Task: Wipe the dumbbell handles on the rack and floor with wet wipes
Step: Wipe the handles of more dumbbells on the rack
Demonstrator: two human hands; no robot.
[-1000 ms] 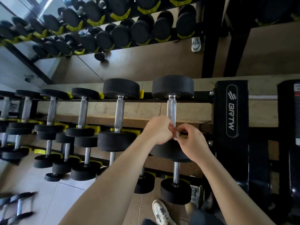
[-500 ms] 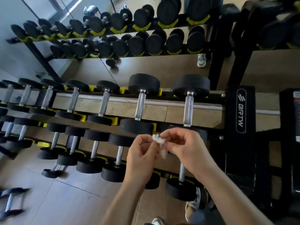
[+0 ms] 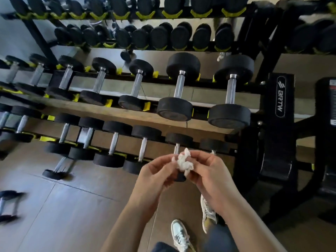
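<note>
- A second ago both hands were up on the end handle (image 3: pixel 230 90) at the right end of the rack's (image 3: pixel 281 99) upper tier; they have since come off it and dropped in front of the lower tier's right end
- The wet wipe (image 3: pixel 183 162) is now a small crumpled wad held between the two hands, touching no metal; the left hand (image 3: pixel 154 177) pinches its left side with curled fingertips; the right hand (image 3: pixel 209 177) pinches its right side between thumb and fingers
- My reading: that end handle is finished and the wipe is being reworked to turn up a fresh face; no wiping is under way
- A lower-tier handle (image 3: pixel 176 149) stands just behind the wad, partly hidden by it; it looks like the nearest next candidate
- Rows of handles run along both tiers toward the left end; which are already wiped cannot be told
- A leaning dumbbell (image 3: pixel 58 168) seems to rest on the floor against the lower tier's front edge; a floor dumbbell (image 3: pixel 8 204) lies well apart at the left, blurred
- Black heads close in each handle at both ends; the shoes (image 3: pixel 180 235) stand near the rack's foot
</note>
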